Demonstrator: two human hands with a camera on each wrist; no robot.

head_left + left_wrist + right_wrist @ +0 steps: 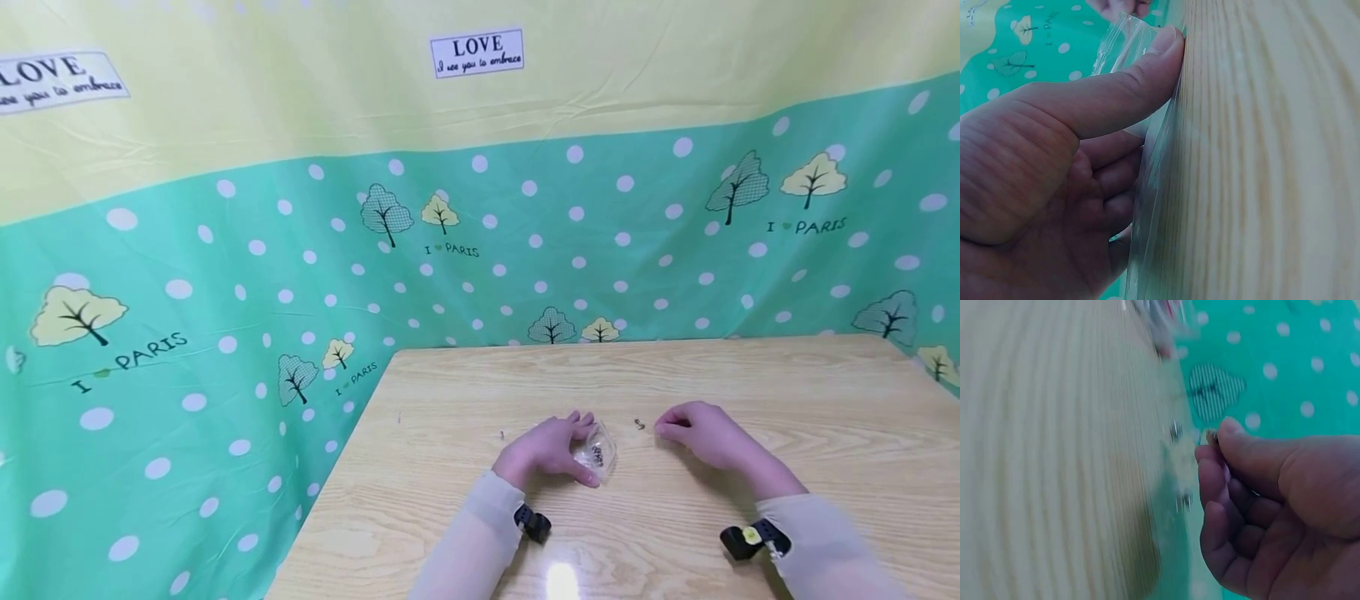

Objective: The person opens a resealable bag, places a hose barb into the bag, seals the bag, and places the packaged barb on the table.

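A clear plastic bag [606, 454] with several small dark metal pieces inside lies on the wooden table. My left hand [546, 448] holds it at the table surface, thumb on the near side and fingers toward the far side. In the left wrist view the thumb [1147, 78] lies over the crinkled film. Right of the bag, my right hand [701, 429] pinches a tiny brownish metal piece [1212, 437] between thumb and fingertips; its exact kind is too small to tell. Between the bag and that hand lie small loose metal pieces [639, 424], blurred in the right wrist view.
The light wooden table [420, 500] ends at a green dotted curtain [622, 250] behind and to the left. A tiny piece [502, 434] lies left of the left hand, and a thin mark or sliver [399, 417] is farther left.
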